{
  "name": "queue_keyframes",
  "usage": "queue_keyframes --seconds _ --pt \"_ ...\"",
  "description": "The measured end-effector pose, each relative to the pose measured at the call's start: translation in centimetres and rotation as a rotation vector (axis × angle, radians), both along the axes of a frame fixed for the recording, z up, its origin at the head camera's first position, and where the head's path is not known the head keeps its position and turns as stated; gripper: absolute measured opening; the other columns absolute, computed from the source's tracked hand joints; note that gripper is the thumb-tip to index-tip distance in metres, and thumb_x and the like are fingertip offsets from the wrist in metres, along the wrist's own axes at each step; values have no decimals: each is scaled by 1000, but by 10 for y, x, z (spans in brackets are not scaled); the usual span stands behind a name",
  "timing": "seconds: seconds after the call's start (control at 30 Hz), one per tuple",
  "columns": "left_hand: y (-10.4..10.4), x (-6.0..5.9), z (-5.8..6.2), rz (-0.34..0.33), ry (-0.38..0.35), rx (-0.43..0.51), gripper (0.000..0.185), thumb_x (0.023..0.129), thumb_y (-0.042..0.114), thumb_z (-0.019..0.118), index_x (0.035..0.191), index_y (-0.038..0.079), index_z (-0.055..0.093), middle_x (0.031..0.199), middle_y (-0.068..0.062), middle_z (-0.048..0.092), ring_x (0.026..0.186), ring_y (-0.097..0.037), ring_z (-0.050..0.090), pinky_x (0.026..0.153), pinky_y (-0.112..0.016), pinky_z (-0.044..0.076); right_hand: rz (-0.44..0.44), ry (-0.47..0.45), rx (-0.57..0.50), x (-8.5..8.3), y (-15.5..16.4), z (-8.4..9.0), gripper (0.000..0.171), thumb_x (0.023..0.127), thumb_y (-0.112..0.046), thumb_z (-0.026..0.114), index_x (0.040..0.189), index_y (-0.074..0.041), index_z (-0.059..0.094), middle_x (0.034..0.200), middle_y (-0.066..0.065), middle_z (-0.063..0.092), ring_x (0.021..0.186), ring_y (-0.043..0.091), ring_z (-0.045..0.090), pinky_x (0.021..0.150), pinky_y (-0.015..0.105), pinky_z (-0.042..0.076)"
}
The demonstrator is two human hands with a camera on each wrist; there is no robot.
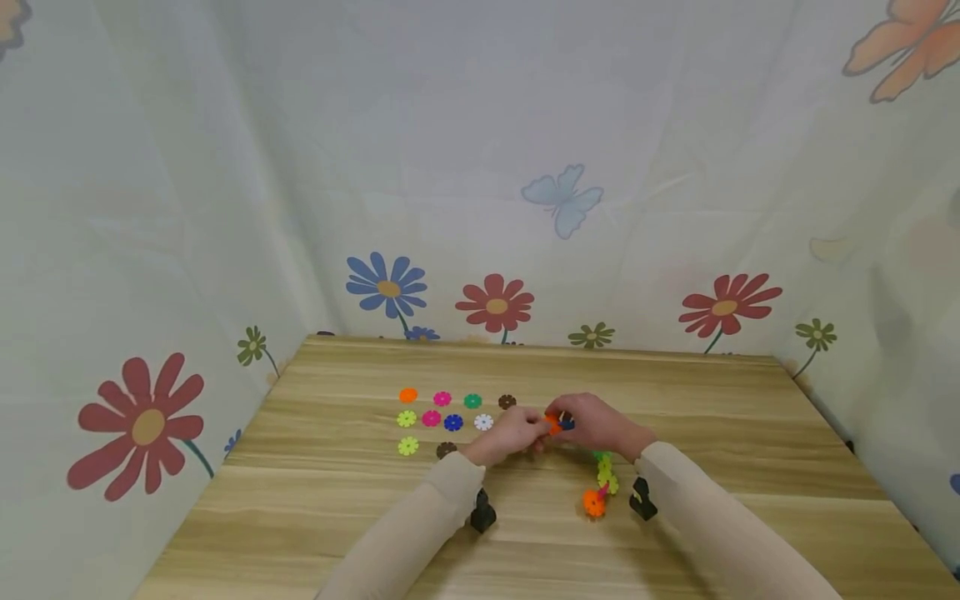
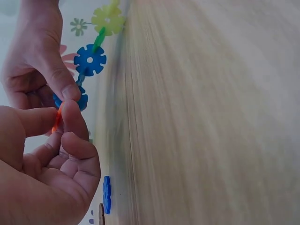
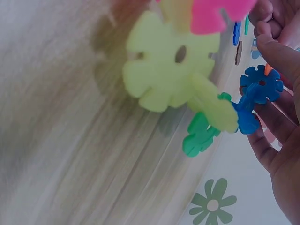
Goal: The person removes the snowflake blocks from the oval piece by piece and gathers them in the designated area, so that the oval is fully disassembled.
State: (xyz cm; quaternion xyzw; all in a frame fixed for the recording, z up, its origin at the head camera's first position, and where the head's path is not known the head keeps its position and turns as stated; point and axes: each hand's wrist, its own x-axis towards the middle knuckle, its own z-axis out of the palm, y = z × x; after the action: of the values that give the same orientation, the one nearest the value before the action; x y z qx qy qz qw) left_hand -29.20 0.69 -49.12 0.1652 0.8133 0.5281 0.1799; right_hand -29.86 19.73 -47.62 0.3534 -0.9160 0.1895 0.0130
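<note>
Chain (image 1: 602, 479) of linked discs hangs at 5 o'clock from the right hand (image 1: 596, 423), which pinches its blue end. Left hand (image 1: 510, 435) pinches an orange disc (image 1: 552, 424) against it. Misaligned slots could slip; chain weight may twist joints apart.

Looked down and forward from head height, well back, over the whole wooden table (image 1: 315, 500) toward the flowered curtain (image 1: 480, 167) behind it; both hands small near the middle. Sat very close under the left hand (image 2: 42, 154) in the left wrist view, turned sideways so the tabletop ran upright, facing across to the right hand (image 2: 35, 61). Sat equally close by the right hand in the right wrist view, likewise tilted, blurred at near range. Shared by all three: the chain of plastic flower pieces (image 3: 187, 84) and the table; the blue piece (image 2: 90, 60) shown in both wrist views.
</note>
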Motion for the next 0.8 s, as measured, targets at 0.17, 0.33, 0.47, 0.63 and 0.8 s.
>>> queue_keyframes --seconds 0.17,0.33,0.47,0.63,0.8 --pt "1 1 0 9 -30 56 24 96 16 55 86 -1 69 75 -11 66 62 -19 58 52 -26 41 -13 -6 -10 1 0 1 31 81 -21 76 108 -11 65 97 -4 64 86 14 60 77 33 49" --pt "0 0 -2 18 -38 69 22 96 14 56 85 -1 68 77 -12 66 61 -17 58 52 -24 40 -9 13 -10 2 1 1 30 82 -21 76 107 -11 65 97 -4 64 85 12 60 77 32 49" --pt "-1 1 0 24 -50 66 23 95 13 56 85 -3 67 75 -13 66 61 -18 57 52 -24 40 1 23 -10 2 3 2 26 81 -19 76 103 -11 66 95 -2 65 84 14 61 77 34 50" --pt "-3 1 3 23 -51 63 25 96 14 55 88 -6 67 78 -17 66 62 -19 56 53 -25 40 1 27 -2 0 6 2 23 81 -18 76 101 -12 66 95 -2 66 85 13 62 77 32 51" --pt "-5 0 0 12 -49 61 25 96 14 55 89 -6 67 77 -17 66 61 -19 55 54 -26 41 -7 14 11 -1 7 2 24 82 -19 75 103 -11 67 96 -1 66 85 14 62 77 33 51"
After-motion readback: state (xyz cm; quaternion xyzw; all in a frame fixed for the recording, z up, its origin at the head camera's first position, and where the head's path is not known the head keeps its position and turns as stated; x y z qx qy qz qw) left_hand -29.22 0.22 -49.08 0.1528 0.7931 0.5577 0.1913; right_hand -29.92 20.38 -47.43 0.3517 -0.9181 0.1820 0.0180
